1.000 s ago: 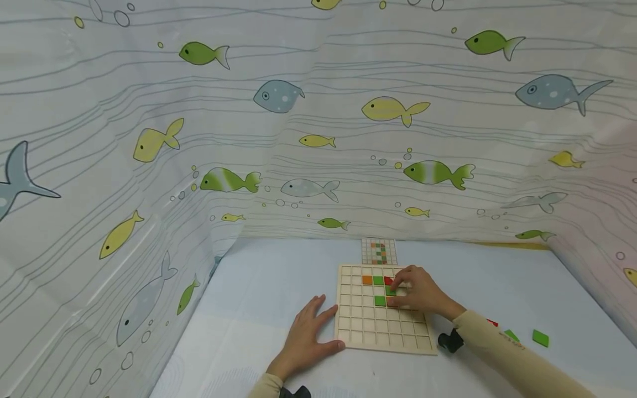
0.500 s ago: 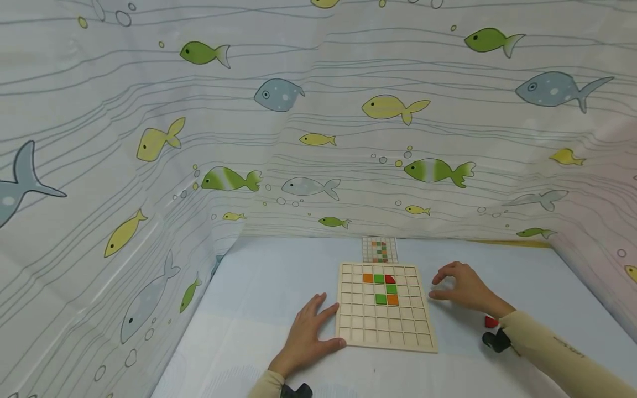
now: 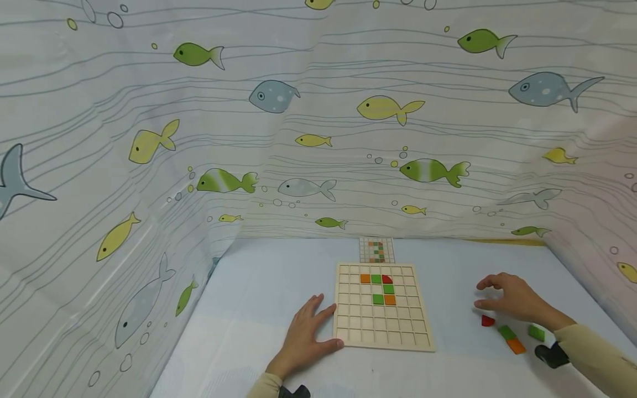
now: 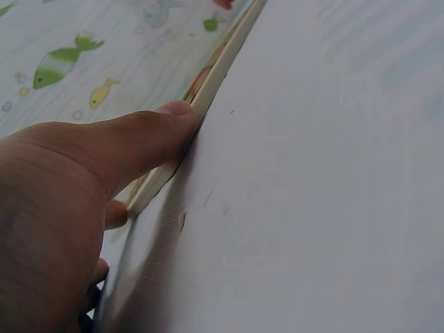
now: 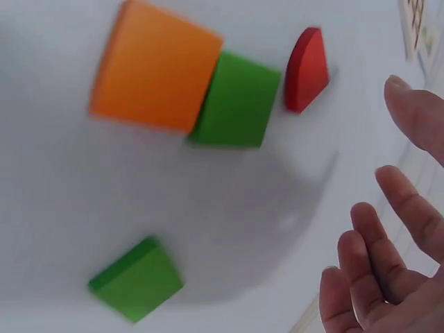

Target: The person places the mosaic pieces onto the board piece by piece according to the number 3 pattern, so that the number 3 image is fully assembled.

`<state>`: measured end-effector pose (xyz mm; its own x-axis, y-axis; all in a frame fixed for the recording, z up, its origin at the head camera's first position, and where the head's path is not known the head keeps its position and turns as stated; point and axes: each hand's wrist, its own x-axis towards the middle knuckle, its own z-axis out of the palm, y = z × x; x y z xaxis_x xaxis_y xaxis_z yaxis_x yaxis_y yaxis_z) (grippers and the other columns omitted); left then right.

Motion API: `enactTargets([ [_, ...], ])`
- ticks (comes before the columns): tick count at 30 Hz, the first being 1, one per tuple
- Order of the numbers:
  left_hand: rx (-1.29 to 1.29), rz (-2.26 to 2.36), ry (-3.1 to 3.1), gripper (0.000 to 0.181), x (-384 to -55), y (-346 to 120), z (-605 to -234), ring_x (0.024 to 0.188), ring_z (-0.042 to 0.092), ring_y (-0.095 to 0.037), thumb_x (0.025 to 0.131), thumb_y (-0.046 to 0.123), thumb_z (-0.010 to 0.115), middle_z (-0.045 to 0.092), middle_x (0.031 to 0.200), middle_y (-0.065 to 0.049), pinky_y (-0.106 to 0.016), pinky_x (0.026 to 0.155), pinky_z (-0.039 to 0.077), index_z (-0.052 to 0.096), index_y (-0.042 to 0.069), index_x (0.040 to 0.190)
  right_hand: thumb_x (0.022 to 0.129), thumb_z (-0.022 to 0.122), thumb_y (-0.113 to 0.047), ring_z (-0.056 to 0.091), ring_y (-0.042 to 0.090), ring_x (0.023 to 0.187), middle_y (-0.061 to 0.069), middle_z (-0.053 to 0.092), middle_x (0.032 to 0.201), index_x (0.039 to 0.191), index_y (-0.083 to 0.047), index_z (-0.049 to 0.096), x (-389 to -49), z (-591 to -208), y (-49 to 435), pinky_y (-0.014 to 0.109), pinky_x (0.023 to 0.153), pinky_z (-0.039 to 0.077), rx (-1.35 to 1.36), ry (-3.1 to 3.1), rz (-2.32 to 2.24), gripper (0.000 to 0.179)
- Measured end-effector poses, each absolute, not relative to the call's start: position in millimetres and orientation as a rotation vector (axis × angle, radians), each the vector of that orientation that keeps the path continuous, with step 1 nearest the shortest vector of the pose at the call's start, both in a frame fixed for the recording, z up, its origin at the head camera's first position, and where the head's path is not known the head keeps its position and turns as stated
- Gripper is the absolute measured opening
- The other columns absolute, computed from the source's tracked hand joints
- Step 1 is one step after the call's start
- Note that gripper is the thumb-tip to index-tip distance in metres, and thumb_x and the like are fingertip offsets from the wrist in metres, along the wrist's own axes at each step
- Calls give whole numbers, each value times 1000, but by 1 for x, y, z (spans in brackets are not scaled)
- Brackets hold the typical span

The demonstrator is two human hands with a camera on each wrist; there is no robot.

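Observation:
A wooden grid board (image 3: 383, 334) lies on the table, with orange, green and red tiles set in its upper middle cells. My left hand (image 3: 304, 334) rests at its near left corner, fingers spread; in the left wrist view the thumb (image 4: 149, 135) touches the board's edge. To the right of the board, my right hand (image 3: 515, 298) hovers with nothing in it, thumb and fingers apart. Near it are loose tiles: a red one with a curved side (image 5: 309, 73), a green tile (image 5: 239, 104) against an orange tile (image 5: 158, 66), and another green tile (image 5: 139, 279).
Behind the board lies a small card (image 3: 365, 251) printed with a grid and coloured squares. A white fish-print sheet (image 3: 318, 160) hangs around the back and sides of the table. Each wrist wears a black device (image 3: 552, 355).
My right hand has left the tiles on the board and moved right, over toward the loose tiles. An orange tile shows in the cell it had covered. The left hand stays at the board.

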<state>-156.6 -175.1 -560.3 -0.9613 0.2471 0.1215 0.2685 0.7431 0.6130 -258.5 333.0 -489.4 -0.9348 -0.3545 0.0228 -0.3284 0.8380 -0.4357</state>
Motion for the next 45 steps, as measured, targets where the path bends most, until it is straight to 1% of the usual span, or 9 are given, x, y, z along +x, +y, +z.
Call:
enactTargets([
  [6, -426, -1047, -2905, 80, -156, -175, -561, 160, 28, -42, 88, 63, 75, 37, 170, -15, -71, 124, 29, 58, 22, 153, 85, 89, -40, 67, 41, 104, 20, 74, 114, 117, 2, 71, -255, -489, 359, 62, 89, 59, -457, 2897, -605, 55],
  [19, -428, -1046, -2899, 79, -157, -175, -561, 160, 28, -42, 88, 63, 76, 37, 170, -15, -72, 123, 29, 59, 21, 153, 80, 89, -52, 66, 41, 102, 22, 73, 111, 116, 6, 69, -239, -502, 403, 63, 91, 58, -223, 2755, -470, 71],
  [23, -426, -1024, -2897, 79, -157, -175, -561, 159, 29, -42, 88, 63, 76, 38, 170, -15, -71, 123, 30, 59, 21, 153, 78, 91, -52, 67, 40, 100, 19, 73, 107, 111, 6, 69, -233, -508, 410, 62, 91, 58, -189, 2767, -463, 70],
  [30, -432, -1027, -2888, 79, -157, -175, -561, 159, 29, -43, 88, 62, 76, 38, 170, -17, -73, 122, 30, 59, 21, 153, 76, 92, -53, 67, 43, 104, 17, 74, 108, 108, 1, 71, -223, -517, 418, 64, 93, 56, -172, 2787, -485, 66],
  [36, -436, -1018, -2882, 79, -157, -174, -558, 158, 30, -44, 88, 61, 76, 38, 169, -17, -74, 121, 30, 58, 20, 153, 75, 93, -54, 68, 35, 99, 12, 74, 104, 107, 1, 70, -218, -524, 423, 61, 92, 59, -125, 2775, -504, 68],
  [38, -432, -1022, -2887, 79, -156, -174, -558, 159, 30, -44, 88, 61, 76, 37, 169, -17, -74, 121, 30, 58, 21, 153, 75, 93, -52, 67, 31, 96, 9, 74, 102, 107, 1, 70, -216, -526, 425, 57, 90, 60, -119, 2779, -521, 66],
  [41, -433, -1025, -2886, 79, -156, -174, -558, 159, 30, -44, 88, 60, 77, 37, 169, -18, -74, 121, 30, 58, 20, 153, 77, 92, -49, 64, 24, 91, 3, 72, 99, 106, -2, 71, -214, -528, 428, 37, 81, 62, -113, 2802, -539, 59],
  [43, -430, -1025, -2890, 79, -156, -174, -558, 159, 29, -43, 88, 61, 77, 37, 170, -17, -73, 122, 30, 58, 21, 153, 79, 92, -47, 61, 21, 89, 0, 70, 98, 105, -3, 71, -212, -529, 430, 25, 72, 56, -108, 2815, -548, 55],
  [45, -428, -1027, -2893, 79, -156, -174, -559, 160, 28, -43, 88, 61, 77, 37, 170, -16, -72, 123, 29, 58, 21, 153, 80, 91, -45, 61, 19, 87, -1, 70, 97, 105, -3, 71, -212, -530, 431, 20, 67, 52, -101, 2820, -557, 53],
])
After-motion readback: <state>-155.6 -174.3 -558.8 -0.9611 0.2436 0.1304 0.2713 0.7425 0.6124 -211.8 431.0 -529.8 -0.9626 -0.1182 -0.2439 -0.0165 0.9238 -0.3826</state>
